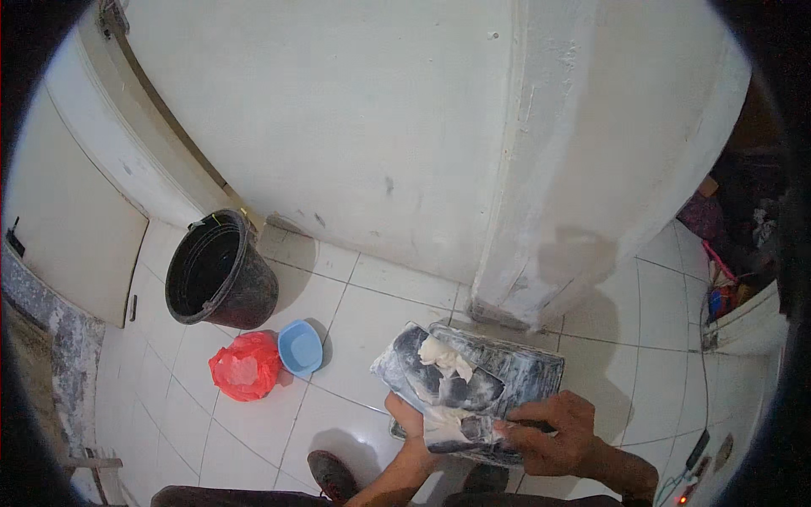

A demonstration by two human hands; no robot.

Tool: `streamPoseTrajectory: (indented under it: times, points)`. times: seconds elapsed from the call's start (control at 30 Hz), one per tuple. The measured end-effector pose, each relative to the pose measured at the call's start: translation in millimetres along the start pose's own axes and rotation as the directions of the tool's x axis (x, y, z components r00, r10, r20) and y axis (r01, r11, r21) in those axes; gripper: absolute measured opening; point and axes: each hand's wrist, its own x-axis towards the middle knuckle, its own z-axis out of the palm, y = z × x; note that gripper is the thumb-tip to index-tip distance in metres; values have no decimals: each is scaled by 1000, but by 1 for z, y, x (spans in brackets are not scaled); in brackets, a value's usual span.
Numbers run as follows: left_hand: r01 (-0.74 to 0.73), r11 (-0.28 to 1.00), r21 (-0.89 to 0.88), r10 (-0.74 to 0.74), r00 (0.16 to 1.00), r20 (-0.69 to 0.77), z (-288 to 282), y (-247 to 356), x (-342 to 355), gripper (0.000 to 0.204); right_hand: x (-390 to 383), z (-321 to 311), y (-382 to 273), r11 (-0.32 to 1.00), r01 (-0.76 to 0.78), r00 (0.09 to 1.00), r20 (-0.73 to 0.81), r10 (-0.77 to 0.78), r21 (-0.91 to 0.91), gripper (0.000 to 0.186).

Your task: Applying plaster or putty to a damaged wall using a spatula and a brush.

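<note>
Low in the head view, my left hand [407, 421] grips the near left side of a flat, dark plate [409, 348] smeared with white. A lump of creamy putty [448, 358] sits on the plate. My right hand [556, 431] is closed around the handle of a putty knife [483, 429]. Its blade points left, carries more putty and lies over the plate's near part, close to my left fingers. Behind and right of the plate is a dark, white-streaked container [528, 363], partly hidden by the plate and my right hand.
A black bucket [269, 291] stands on the tiled floor at left. Near it are a red plastic bag [245, 367] and a light-blue basin [301, 348]. Ahead, a white wall [363, 127] has a protruding corner [507, 279]. My shoe [332, 475] shows below; clutter [735, 228] fills the far right.
</note>
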Motion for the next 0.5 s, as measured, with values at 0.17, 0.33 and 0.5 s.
streamPoseTrajectory:
  times: [0.17,0.33,0.5]
  points:
    - [-149,970,-191,131,986,-106,3,3,1,23,-4,5,4,999,10,1000,23,-12,48,41]
    - [-191,950,246,197,981,0,-32,-22,-3,47,4,9,9,999,-1,1000,13,0,51,40]
    - [-364,914,181,347,931,117,-61,-58,-4,51,9,17,9,1000,-7,1000,-1,7,27,44]
